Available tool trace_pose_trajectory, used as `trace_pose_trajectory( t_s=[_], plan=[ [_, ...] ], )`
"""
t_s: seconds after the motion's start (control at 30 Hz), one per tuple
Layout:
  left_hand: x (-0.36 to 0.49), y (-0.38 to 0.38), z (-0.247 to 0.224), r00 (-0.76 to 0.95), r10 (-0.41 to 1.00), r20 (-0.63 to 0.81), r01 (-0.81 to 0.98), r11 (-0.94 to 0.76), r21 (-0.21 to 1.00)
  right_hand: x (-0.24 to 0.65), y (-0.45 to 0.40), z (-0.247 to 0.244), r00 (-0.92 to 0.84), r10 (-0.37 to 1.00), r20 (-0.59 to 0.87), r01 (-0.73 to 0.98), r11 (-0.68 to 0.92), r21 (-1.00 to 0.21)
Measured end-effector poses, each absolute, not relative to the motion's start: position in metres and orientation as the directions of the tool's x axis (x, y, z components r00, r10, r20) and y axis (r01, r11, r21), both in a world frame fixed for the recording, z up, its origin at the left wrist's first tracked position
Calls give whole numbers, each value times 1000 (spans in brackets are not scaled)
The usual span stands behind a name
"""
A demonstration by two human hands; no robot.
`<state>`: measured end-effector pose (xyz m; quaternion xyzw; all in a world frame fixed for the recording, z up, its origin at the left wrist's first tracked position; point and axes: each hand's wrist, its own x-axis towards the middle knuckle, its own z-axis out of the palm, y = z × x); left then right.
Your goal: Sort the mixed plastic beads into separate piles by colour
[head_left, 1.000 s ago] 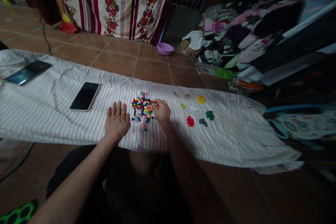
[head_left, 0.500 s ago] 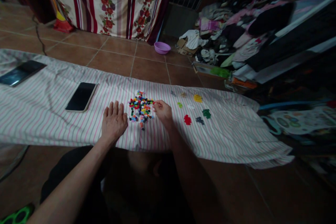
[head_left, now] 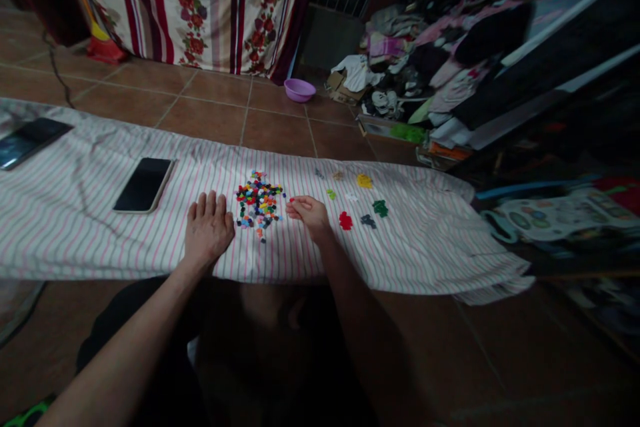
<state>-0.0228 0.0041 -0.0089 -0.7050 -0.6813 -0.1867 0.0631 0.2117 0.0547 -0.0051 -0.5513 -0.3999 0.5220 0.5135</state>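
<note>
A loose pile of small mixed-colour pieces (head_left: 260, 200) lies on the striped cloth (head_left: 200, 167). Flat on the cloth, just left of the pile, rests my left hand (head_left: 209, 227) with its fingers spread. My right hand (head_left: 307, 212) is at the pile's right side, thumb and forefinger pinched on a small red piece (head_left: 293, 200). Further right are small one-colour groups: red (head_left: 345, 220), dark grey (head_left: 369, 221), dark green (head_left: 381, 207), yellow (head_left: 365, 180), light green (head_left: 331, 193), white (head_left: 352, 197), tan (head_left: 339, 175) and grey (head_left: 319, 173).
A phone (head_left: 144, 185) lies left of my left hand, and a dark tablet-like device (head_left: 30, 141) at the far left. Beyond the cloth are a purple basin (head_left: 299, 90), a floral curtain (head_left: 215, 7) and heaped clothes (head_left: 425, 47).
My right hand has drawn slightly away from the pile with the red piece in its fingers. The whole view has shifted a little; my left hand stays flat.
</note>
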Motion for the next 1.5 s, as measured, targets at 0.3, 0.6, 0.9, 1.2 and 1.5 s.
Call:
trace_pose_trajectory(
  t_s=[0.3,0.6,0.9,1.2,1.5],
  plan=[
    [-23,4,-12,-9,929,371,974,-76,214,230,44,-4,155,976,152,616,25,-787],
    [-23,4,-8,-3,925,379,976,-79,202,236,43,1,40,955,294,830,132,-542],
    [-22,4,-9,-4,926,377,977,-77,200,229,45,-1,-40,972,231,807,167,-567],
    [-21,4,-6,-14,930,366,970,-77,232,228,39,2,-109,968,224,864,204,-459],
    [-21,3,-5,-4,919,394,978,-79,193,267,34,17,65,958,278,788,121,-603]
  ],
)
